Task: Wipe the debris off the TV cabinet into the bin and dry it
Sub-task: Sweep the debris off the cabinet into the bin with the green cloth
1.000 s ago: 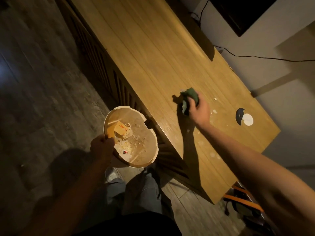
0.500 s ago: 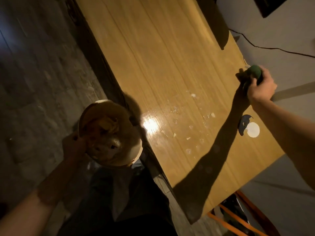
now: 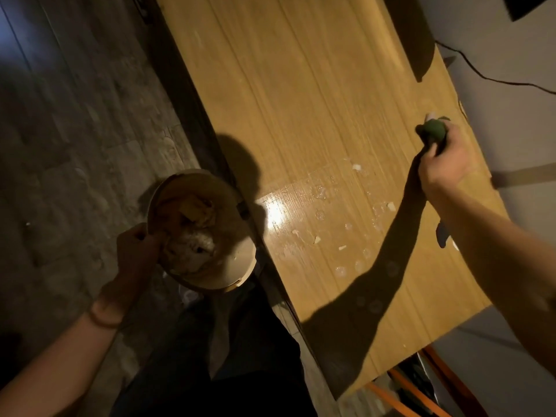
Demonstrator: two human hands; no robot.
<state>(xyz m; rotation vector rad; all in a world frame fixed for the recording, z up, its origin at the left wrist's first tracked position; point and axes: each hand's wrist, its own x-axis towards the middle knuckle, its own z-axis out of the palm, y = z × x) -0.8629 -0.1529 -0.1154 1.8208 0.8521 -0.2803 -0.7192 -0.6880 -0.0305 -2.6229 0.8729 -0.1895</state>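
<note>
The wooden TV cabinet top [image 3: 301, 100] runs diagonally through the view. My right hand [image 3: 445, 164] presses a bunched green cloth [image 3: 433, 130] onto it near the back edge by the wall. Small white crumbs [image 3: 341, 247] and water drops [image 3: 340, 269] lie scattered on the wood between the cloth and the front edge. My left hand [image 3: 135, 251] grips the rim of a round pale bin [image 3: 240, 266], held beside the cabinet's front edge and below its top. Crumpled paper and other waste [image 3: 192, 239] fill the bin.
A dark cable [image 3: 481, 76] runs along the wall behind the cabinet, under the TV's corner [image 3: 529, 7]. An orange-framed object [image 3: 421, 386] stands off the cabinet's near end. Stone-look floor tiles [image 3: 75, 115] lie to the left. My legs are below the bin.
My right hand has carried the cloth from the cabinet's middle to the back edge near the wall. The bin has stayed in my left hand by the front edge.
</note>
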